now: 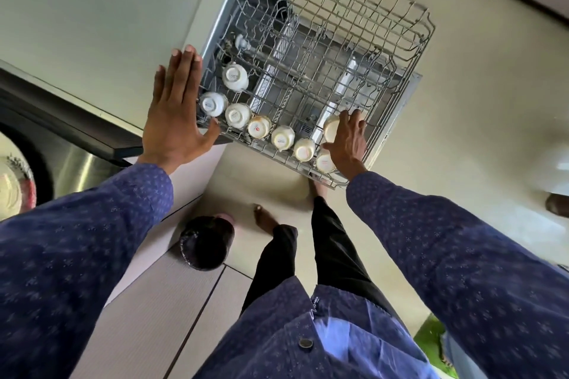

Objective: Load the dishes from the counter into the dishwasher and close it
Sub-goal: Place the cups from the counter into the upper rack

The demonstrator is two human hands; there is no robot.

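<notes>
Fingers [354, 126] of the right hand [346, 144] curl over an upturned cream ceramic cup [332, 128] at the near right of the grey wire dishwasher rack [400, 21]; left hand [175, 114] hovers flat, holding nothing. Seat it squarely between tines, beside the near row.

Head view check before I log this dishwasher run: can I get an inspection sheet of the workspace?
Surface: pulled-out grey wire upper rack, mostly bare.
Job's things: eight upside-down white ceramic cups along the rack's near and left edges; a ninth under the right hand.
Clutter: dark round container on the pale cabinet top.
Hands: left hand flat, fingers straight, at the rack's left edge; right hand curled round the ninth cup.
Cables: nothing seen.
Surroundings: beige tiled floor, steel sink at left.
</notes>
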